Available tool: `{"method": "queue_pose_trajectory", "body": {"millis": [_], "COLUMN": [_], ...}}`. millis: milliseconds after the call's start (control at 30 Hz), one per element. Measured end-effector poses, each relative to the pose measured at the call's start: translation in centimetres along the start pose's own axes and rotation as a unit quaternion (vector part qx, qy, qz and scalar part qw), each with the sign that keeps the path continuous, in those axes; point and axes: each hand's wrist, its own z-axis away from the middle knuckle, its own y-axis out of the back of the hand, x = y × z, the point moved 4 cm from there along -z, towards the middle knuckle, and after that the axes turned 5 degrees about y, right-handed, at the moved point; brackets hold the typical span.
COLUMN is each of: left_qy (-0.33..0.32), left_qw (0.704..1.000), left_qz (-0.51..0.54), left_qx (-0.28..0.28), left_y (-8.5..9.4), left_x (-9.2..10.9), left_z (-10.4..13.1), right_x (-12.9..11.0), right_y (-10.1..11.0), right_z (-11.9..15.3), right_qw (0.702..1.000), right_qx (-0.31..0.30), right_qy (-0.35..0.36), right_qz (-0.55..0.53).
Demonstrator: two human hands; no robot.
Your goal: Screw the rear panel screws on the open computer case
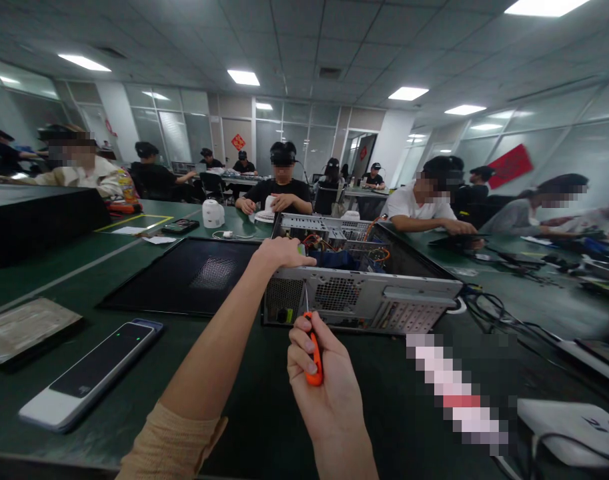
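An opened computer case (359, 273) lies on its side, its perforated rear panel facing me and wires showing inside. My left hand (283, 253) grips the upper edge at its left corner, with some fingers reaching inside and partly hidden. Below it, my right hand (324, 380) is closed around the orange handle of a screwdriver (314, 353). The screwdriver's thin shaft points up to the rear panel, left of the round vent grille; whether the tip sits in a screw cannot be made out. A black side panel (154, 273) lies flat to the left of the case.
A white-and-black handheld device (94, 373) and a flat metal part (29, 327) lie at left on the green table (224, 413). Cables (494, 307) and a white box (574, 430) are at right. Several people work around, one person (281, 190) directly opposite.
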Motion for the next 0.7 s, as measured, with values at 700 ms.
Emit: {"method": "queue_pose_trajectory", "body": {"millis": [700], "left_qy": [-0.007], "left_qw": [1.0], "left_qz": [0.003], "left_qx": [0.012], "left_y": [-0.2], "left_x": [-0.2], "left_z": [-0.3], "right_x": [-1.6], "right_y": [0.2], "right_z": [1.0], "right_qw": [0.987], "right_qx": [-0.074], "right_qy": [0.142], "right_qz": [-0.018]}}
